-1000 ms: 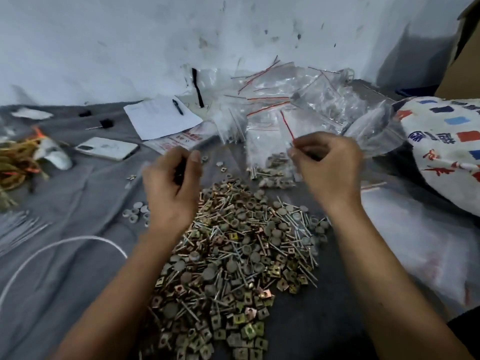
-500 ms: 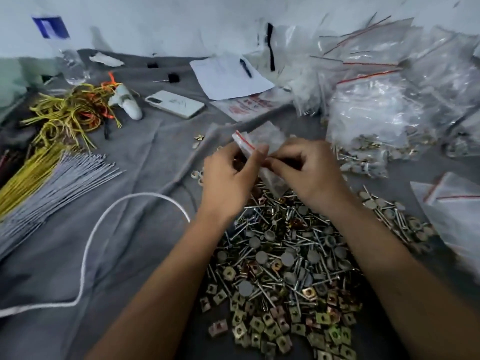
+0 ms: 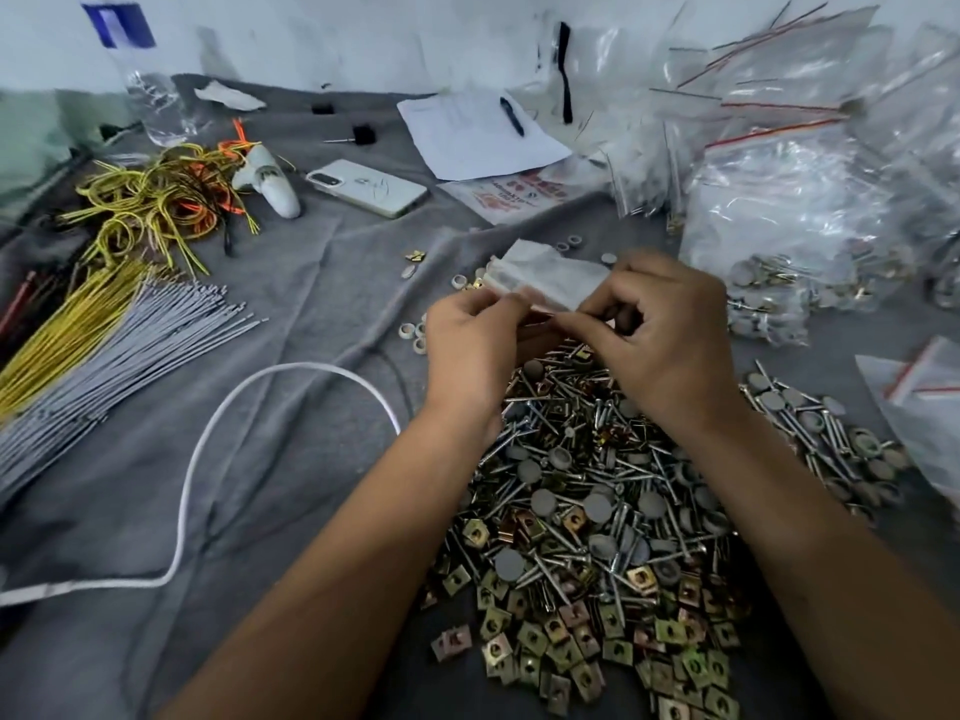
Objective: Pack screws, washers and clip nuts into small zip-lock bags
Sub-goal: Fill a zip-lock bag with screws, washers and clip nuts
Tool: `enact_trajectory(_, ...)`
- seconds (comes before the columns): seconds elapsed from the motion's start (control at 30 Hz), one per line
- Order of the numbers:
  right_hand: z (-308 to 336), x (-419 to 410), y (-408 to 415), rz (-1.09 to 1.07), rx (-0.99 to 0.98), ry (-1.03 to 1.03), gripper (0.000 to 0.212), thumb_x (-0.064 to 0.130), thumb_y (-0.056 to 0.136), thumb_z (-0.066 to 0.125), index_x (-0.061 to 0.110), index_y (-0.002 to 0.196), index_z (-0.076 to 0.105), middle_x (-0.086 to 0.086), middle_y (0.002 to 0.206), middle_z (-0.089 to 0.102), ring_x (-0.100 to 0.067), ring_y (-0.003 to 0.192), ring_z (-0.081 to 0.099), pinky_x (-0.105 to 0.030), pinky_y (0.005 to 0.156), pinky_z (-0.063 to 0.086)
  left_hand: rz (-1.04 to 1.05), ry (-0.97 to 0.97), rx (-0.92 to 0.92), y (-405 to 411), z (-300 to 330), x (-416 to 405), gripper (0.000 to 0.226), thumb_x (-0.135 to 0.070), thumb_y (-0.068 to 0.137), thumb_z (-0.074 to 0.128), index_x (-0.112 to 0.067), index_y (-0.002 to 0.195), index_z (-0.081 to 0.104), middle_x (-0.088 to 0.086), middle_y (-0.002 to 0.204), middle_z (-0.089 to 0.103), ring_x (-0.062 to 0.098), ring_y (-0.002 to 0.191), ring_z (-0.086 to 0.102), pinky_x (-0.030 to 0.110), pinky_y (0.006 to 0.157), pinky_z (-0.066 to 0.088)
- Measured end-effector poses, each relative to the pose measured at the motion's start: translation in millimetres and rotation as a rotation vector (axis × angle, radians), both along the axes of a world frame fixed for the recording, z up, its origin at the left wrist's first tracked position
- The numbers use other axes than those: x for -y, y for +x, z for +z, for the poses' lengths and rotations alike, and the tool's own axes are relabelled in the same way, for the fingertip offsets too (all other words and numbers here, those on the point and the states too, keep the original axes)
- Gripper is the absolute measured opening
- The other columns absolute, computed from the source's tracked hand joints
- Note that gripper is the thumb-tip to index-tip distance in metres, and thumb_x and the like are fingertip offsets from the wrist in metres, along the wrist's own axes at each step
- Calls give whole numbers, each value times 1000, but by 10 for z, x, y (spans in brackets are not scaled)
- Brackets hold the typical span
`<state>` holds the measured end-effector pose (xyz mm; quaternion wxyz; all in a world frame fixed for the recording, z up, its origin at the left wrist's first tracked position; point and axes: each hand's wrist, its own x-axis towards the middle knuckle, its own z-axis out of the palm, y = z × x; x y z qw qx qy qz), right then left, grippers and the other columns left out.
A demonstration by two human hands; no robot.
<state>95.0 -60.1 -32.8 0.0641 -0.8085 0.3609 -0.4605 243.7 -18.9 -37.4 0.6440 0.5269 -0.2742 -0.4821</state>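
Fingertips of my left hand (image 3: 470,337) and right hand (image 3: 662,330) pinch the near edge of a small zip-lock bag (image 3: 550,275), a narrow two-handed grip above the far end of the pile of screws, washers and clip nuts (image 3: 597,491). I judge I am working the mouth open. If the thin film slips, I lose the opening; if I fumble filling, parts scatter across the grey cloth (image 3: 291,459). Filled bags (image 3: 789,236) lie at two o'clock, loose washers (image 3: 413,332) at nine o'clock.

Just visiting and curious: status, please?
Left hand and right hand pinching a small bag. Screw pile underneath. Nothing blocking.
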Motion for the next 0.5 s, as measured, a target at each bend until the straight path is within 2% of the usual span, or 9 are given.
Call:
enact_trajectory(0.07, 8, 17, -24, 50, -14, 10, 22, 26, 83, 86, 6, 79, 76, 1, 77, 62, -6, 67, 54, -20, 61, 44, -47, -19, -35, 5, 9, 5, 23, -5, 105, 52, 3, 93, 70, 15, 78, 75, 23, 68, 74, 35, 71, 60)
enact_trajectory(0.17, 8, 33, -24, 113, -85, 47, 18, 24, 90, 79, 5, 90, 78, -3, 84, 66, -20, 76, 60, -37, 68, 50, -22, -43, 7, 13, 5, 23, 25, -5, 105, 55, 3, 86, 69, 13, 71, 73, 19, 62, 73, 32, 65, 61)
enact_trajectory(0.27, -5, 37, -14, 127, -129, 62, 15, 20, 94, 73, 5, 91, 76, -2, 86, 63, -21, 78, 59, -42, 70, 50, 0, -82, 70, 13, -42, 25, 25, -3, 100, 63, 2, 77, 70, 11, 64, 72, 19, 57, 71, 29, 58, 63)
enact_trajectory(0.33, -14, 36, -10, 117, -144, 61, 13, 18, 95, 72, 6, 91, 75, 0, 87, 62, -19, 77, 58, -40, 70, 50, -3, -90, 130, 5, -74, 20, 27, -4, 97, 68, -1, 71, 70, 12, 64, 72, 20, 56, 72, 28, 54, 61)
enact_trajectory(0.4, -14, 25, -4, 134, -141, 87, 16, 23, 94, 74, 8, 91, 74, 2, 87, 61, -14, 76, 57, -30, 69, 49, 22, -82, 174, 4, -108, 30, 29, -8, 94, 74, -2, 65, 69, 17, 65, 72, 24, 58, 72, 33, 55, 62)
enact_trajectory(0.47, -6, 7, 3, 164, -151, 143, 22, 32, 87, 81, 11, 89, 74, 5, 86, 61, -7, 72, 56, -18, 66, 44, 61, -81, 236, 10, -139, 46, 31, -13, 90, 80, 2, 65, 70, 24, 69, 72, 30, 59, 69, 47, 60, 63)
enact_trajectory(0.5, -6, 3, 7, 165, -172, 156, 24, 32, 84, 84, 11, 88, 74, 4, 86, 62, -8, 72, 56, -18, 65, 43, 72, -82, 262, 11, -150, 49, 32, -16, 89, 81, 4, 67, 70, 25, 69, 72, 31, 59, 68, 53, 63, 63)
